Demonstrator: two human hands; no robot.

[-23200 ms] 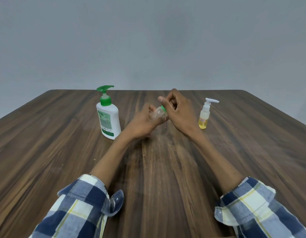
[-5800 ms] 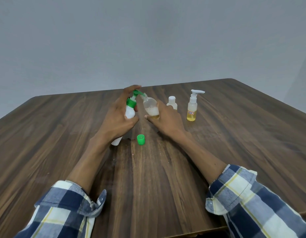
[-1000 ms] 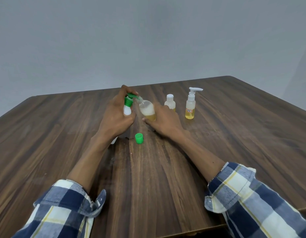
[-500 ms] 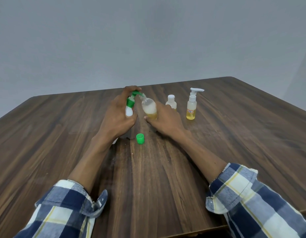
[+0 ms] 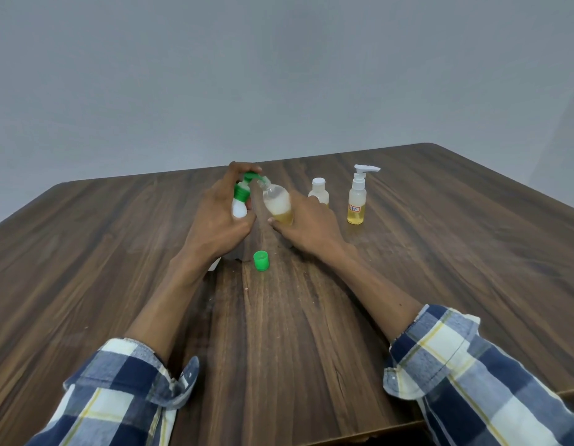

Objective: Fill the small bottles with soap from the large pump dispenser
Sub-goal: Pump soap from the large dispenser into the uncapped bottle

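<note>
Left hand (image 5: pixel 215 223) grip wraps large pump dispenser (image 5: pixel 240 204), finger atop green pump head. Right hand (image 5: pixel 308 226) grip holds small bottle (image 5: pixel 277 204) tilted, mouth at nozzle, part-filled. Green cap (image 5: pixel 261 261) lies on bench (image 5: pixel 440 268) near both hands.

We see a dark wooden table (image 5: pixel 440 268) under everything, a plain grey wall (image 5: pixel 279 75) behind, checked sleeves (image 5: pixel 472 365) nearest us.

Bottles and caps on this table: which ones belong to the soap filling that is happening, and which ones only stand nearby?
In use:
- large pump dispenser, gripped by the left hand
- small clear bottle, held tilted at the nozzle by the right hand
- green cap, off, on the table

Standing by:
- small white-capped bottle
- small pump bottle with yellow liquid
</note>
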